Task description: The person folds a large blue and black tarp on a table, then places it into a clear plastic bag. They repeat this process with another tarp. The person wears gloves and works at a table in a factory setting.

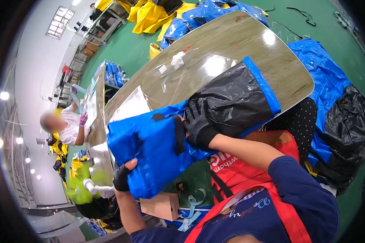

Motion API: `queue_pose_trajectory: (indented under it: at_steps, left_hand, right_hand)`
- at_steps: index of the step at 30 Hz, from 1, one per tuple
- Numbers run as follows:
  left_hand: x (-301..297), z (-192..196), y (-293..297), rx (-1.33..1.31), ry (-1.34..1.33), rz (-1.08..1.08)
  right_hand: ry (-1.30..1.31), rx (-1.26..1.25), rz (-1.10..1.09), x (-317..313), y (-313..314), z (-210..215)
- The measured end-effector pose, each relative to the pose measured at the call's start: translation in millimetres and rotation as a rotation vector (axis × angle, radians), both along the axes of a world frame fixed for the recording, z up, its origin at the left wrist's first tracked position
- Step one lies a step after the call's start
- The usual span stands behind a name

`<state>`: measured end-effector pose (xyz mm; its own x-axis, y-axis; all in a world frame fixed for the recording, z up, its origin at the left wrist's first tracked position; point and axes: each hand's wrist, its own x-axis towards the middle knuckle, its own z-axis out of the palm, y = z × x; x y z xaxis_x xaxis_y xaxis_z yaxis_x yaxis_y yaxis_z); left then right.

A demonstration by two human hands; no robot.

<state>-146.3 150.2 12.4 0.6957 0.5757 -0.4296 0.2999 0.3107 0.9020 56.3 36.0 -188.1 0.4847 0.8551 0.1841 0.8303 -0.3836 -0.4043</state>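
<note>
A blue and black plastic bag (158, 150) lies across the near edge of the table, its blue part hanging partly over my lap. On its lower left edge my left hand (122, 176), in a dark knit glove with a bare thumb tip, is closed, the thumb on top and the fingers mostly hidden. My right hand (199, 123), in a grey dotted glove, lies on the bag where black meets blue, fingers spread, beside a black strip (179, 135) on the blue part. The bag's black end (235, 95), edged in blue, stretches right. The blue part is slightly blurred.
The wood-patterned table (280, 60) carries a white crumpled piece (177, 60) and white sheets (132, 104). Blue and black bags (328, 109) pile up at the right, more bags (207, 16) beyond. A cardboard box (160, 205) stands below. A co-worker (69, 129) is at the left.
</note>
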Motion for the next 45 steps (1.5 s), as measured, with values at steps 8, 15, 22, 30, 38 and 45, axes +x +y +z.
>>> queue_pose_trajectory:
  at_steps: [8,15,22,30,38,45]
  left_hand:
    - [272,-135,-134,-0.221,-0.519,0.03]
    - [315,-176,-176,0.52,-0.524,-0.847]
    - [314,-202,-160,1.038,-0.802,-0.961]
    - [281,-154,-181,1.322,-0.796,-0.855]
    - [333,-144,-155,1.815,-0.189,-0.774]
    - [338,-159,-149,1.586,-0.026,-0.964]
  right_hand:
    - [-0.001,0.012,-0.027,9,-59,-5]
    - [0.035,0.001,-0.075,21,-91,-15]
    - [0.338,-0.069,0.246,13,-182,24]
    - [-0.07,0.279,-0.835,149,-232,50]
    - [0.607,0.794,-0.739,117,-267,-14]
    - [-0.201,0.093,-0.038,116,-279,32]
